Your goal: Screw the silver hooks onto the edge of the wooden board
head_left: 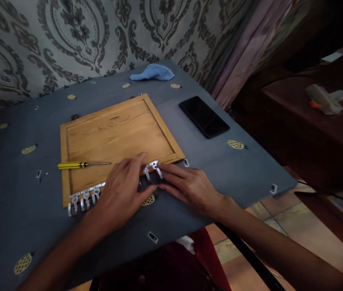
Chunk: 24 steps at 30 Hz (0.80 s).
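A wooden framed board lies flat on the table. Along its near edge runs a silver metal hook rail with several curved hooks hanging over the side. My left hand covers the rail's middle, fingers on the board side and thumb on the near side, closed around it. At the rail's right end, my right hand pinches the last hook between fingers and thumb. A screwdriver with a yellow and black handle rests on the board's left side, its shaft pointing right. The rail's middle is hidden under my left hand.
On the blue-grey patterned tablecloth, a black phone lies right of the board and a blue cloth lies at the back. A patterned curtain hangs behind. A brush sits on a dark surface at right.
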Each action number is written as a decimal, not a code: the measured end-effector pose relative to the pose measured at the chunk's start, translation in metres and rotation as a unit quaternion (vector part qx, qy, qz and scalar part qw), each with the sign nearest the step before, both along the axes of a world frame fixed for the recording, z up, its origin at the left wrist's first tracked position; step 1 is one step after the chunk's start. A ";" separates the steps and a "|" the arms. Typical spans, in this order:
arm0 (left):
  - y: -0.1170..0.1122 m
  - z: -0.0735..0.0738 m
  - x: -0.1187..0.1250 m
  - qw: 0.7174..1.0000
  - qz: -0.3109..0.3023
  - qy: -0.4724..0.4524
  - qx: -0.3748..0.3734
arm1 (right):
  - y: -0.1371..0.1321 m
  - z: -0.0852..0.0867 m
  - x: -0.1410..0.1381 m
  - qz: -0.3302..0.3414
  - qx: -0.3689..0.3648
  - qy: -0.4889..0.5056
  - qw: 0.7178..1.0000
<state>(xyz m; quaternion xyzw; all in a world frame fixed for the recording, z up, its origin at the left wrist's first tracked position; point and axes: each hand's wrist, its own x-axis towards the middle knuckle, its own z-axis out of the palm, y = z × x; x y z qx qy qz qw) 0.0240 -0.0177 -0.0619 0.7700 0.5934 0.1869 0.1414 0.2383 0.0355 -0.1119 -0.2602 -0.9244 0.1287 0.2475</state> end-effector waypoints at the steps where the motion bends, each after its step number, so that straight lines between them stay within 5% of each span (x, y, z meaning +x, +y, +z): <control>1: 0.001 -0.001 0.001 1.000 0.000 -0.002 0.002 | 0.000 -0.001 -0.001 -0.004 0.001 0.002 1.000; 24: 0.009 -0.009 0.006 1.000 -0.011 -0.015 0.001 | 0.000 -0.004 -0.004 -0.005 0.018 0.020 1.000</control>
